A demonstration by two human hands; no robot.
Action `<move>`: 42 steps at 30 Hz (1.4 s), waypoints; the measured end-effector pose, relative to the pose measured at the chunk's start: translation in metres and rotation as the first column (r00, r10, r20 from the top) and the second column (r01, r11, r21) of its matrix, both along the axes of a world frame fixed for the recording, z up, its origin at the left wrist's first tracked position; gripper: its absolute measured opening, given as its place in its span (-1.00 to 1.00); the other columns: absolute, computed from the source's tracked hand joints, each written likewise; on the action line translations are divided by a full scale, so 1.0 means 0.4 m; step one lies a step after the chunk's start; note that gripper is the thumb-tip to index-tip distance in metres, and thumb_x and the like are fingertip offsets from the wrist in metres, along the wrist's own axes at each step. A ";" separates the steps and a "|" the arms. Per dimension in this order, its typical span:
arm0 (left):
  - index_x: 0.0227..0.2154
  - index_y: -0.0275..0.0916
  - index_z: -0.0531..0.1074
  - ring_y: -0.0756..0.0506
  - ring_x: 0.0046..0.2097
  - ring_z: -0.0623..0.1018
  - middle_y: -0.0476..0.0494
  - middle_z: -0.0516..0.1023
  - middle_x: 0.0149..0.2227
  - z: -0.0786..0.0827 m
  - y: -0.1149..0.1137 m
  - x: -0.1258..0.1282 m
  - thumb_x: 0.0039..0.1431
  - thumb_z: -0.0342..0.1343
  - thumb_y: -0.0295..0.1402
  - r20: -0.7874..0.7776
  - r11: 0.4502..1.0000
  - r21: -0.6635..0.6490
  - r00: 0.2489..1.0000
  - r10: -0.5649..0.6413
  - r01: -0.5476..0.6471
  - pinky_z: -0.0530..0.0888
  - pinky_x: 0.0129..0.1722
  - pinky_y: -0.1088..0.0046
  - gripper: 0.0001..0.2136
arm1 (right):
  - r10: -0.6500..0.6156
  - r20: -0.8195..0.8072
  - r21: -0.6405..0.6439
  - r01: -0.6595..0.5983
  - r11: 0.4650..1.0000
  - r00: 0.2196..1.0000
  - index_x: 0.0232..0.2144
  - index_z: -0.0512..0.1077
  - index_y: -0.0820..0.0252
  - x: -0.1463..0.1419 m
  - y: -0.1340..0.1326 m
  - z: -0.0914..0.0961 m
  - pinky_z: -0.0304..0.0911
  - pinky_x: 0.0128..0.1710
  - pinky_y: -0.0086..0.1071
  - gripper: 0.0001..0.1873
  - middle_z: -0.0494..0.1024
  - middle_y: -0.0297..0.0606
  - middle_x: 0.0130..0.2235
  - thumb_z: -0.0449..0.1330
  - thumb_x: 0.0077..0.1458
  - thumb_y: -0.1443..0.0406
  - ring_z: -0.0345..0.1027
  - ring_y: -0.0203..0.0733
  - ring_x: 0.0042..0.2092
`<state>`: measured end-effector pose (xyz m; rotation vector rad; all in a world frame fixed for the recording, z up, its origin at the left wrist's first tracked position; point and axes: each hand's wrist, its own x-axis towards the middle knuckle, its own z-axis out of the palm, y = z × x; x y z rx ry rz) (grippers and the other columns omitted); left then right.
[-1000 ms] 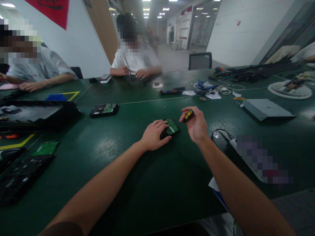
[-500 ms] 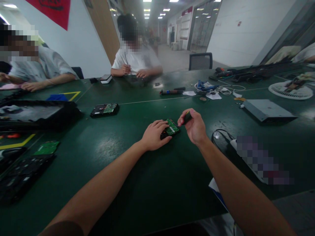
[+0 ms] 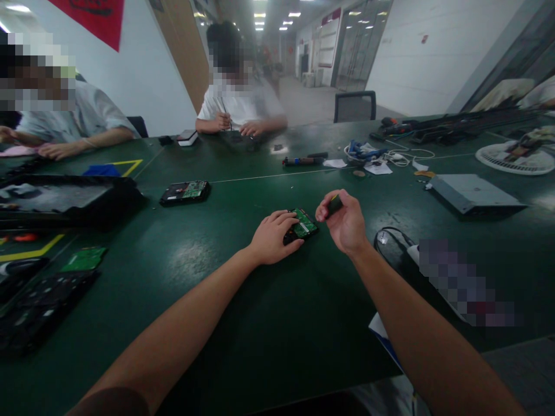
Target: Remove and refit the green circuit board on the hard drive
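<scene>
A hard drive (image 3: pixel 306 226) with its green circuit board facing up lies on the dark green table. Across its left part rests my left hand (image 3: pixel 274 237), fingers over the top and thumb along the near edge, holding it against the table. Just to the right, my right hand (image 3: pixel 346 224) is raised above the tabletop and closed round the dark handle of a screwdriver (image 3: pixel 334 205) with a yellowish end. Its shaft cannot be made out. The fingers of that hand stay apart from the hard drive.
Another hard drive (image 3: pixel 185 192) lies farther left, and a black board-like part (image 3: pixel 45 306) at near left. To the right are a silver metal box (image 3: pixel 477 195) and a power strip (image 3: pixel 442 283). Cables (image 3: pixel 368 151) lie beyond. Two co-workers (image 3: pixel 243 107) sit across.
My right hand, with the screwdriver, has shifted very slightly right and tilted a little. My left hand stays on the hard drive. The whole view has moved slightly.
</scene>
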<state>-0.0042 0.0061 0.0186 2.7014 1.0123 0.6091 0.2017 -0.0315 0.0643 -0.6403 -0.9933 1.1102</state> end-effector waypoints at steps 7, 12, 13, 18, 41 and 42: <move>0.19 -0.13 0.41 -0.37 0.38 0.31 -0.20 0.43 0.32 -0.002 0.000 -0.001 0.27 0.19 -0.01 -0.003 1.000 0.011 1.000 0.000 0.000 0.33 0.32 -0.13 -0.49 | 0.001 -0.007 -0.001 -0.001 1.000 1.000 -0.43 0.47 0.07 0.003 0.001 0.001 0.21 -0.39 -0.29 -0.61 0.33 -0.37 -0.54 0.14 0.28 -0.04 0.26 -0.23 -0.46; 0.19 -0.12 0.40 -0.37 0.38 0.31 -0.20 0.43 0.32 0.002 -0.001 -0.002 0.28 0.18 0.00 -0.007 1.000 0.005 1.000 -0.003 0.003 0.33 0.32 -0.14 -0.49 | 0.006 0.024 -0.012 -0.006 1.000 1.000 -0.43 0.45 0.05 0.004 -0.002 0.003 0.21 -0.40 -0.27 -0.59 0.31 -0.37 -0.54 0.13 0.26 -0.08 0.25 -0.21 -0.46; 0.19 -0.12 0.41 -0.37 0.38 0.31 -0.20 0.43 0.32 0.002 -0.001 -0.002 0.27 0.19 0.00 -0.006 1.000 0.005 1.000 -0.003 0.003 0.33 0.32 -0.14 -0.49 | 0.008 0.022 -0.008 -0.008 1.000 1.000 -0.43 0.45 0.05 0.004 -0.002 0.003 0.21 -0.40 -0.27 -0.59 0.31 -0.37 -0.54 0.13 0.26 -0.08 0.25 -0.21 -0.46; 0.19 -0.11 0.41 -0.37 0.38 0.31 -0.19 0.43 0.32 0.002 -0.001 -0.003 0.27 0.19 -0.01 0.005 1.000 -0.003 1.000 -0.004 0.005 0.33 0.32 -0.14 -0.49 | 0.005 0.014 0.003 -0.005 1.000 1.000 -0.46 0.44 0.05 0.005 -0.002 0.005 0.20 -0.40 -0.27 -0.59 0.30 -0.37 -0.55 0.12 0.26 -0.07 0.25 -0.21 -0.47; 0.20 -0.10 0.40 -0.37 0.39 0.31 -0.19 0.43 0.32 -0.004 0.001 -0.001 0.27 0.20 0.00 0.001 1.000 0.004 1.000 0.004 -0.004 0.33 0.33 -0.14 -0.48 | -0.015 0.012 0.022 0.014 1.000 1.000 -0.44 0.43 0.04 0.001 -0.004 0.006 0.25 -0.37 -0.26 -0.57 0.29 -0.39 -0.54 0.12 0.27 -0.10 0.26 -0.22 -0.46; 0.20 -0.11 0.40 -0.37 0.38 0.31 -0.19 0.43 0.32 -0.004 0.001 -0.002 0.27 0.19 0.00 0.002 1.000 0.007 1.000 0.004 -0.004 0.33 0.33 -0.14 -0.48 | -0.015 0.011 0.023 0.014 1.000 1.000 -0.44 0.44 0.04 0.002 -0.003 0.006 0.25 -0.37 -0.26 -0.58 0.29 -0.39 -0.54 0.12 0.27 -0.09 0.26 -0.22 -0.46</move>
